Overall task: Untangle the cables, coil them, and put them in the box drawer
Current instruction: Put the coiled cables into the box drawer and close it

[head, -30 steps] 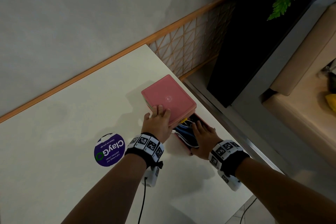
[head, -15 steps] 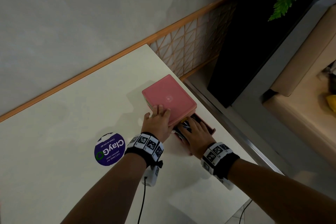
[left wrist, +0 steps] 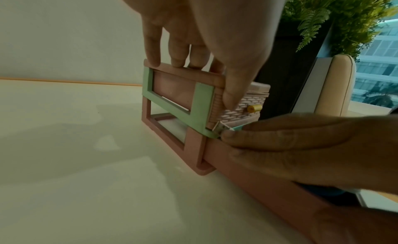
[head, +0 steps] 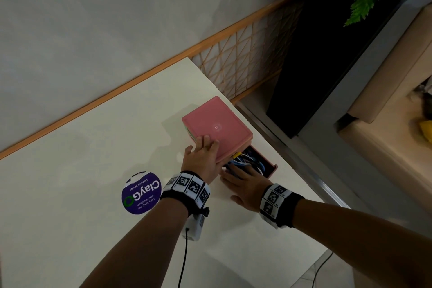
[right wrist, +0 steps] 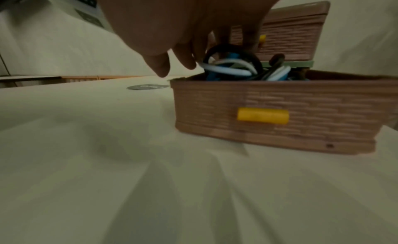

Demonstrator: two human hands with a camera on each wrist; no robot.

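Several coiled cables (head: pixel 245 162) — white, blue and black — lie inside the lower drawer (right wrist: pixel 280 115) of the pink box (head: pixel 217 127), and their loops rise a little above the drawer rim. The drawer is pulled out in front of the box. The right hand (head: pixel 245 184) is at the near side of the drawer, fingertips (right wrist: pixel 185 62) bent onto the loops and pressing them down; it clamps nothing. The left hand (head: pixel 203 159) holds the box steady, fingers on its lid, thumb on its front corner. I judge the storing step almost finished. Next the loops should go fully below the rim, then the drawer can be pushed into the box.
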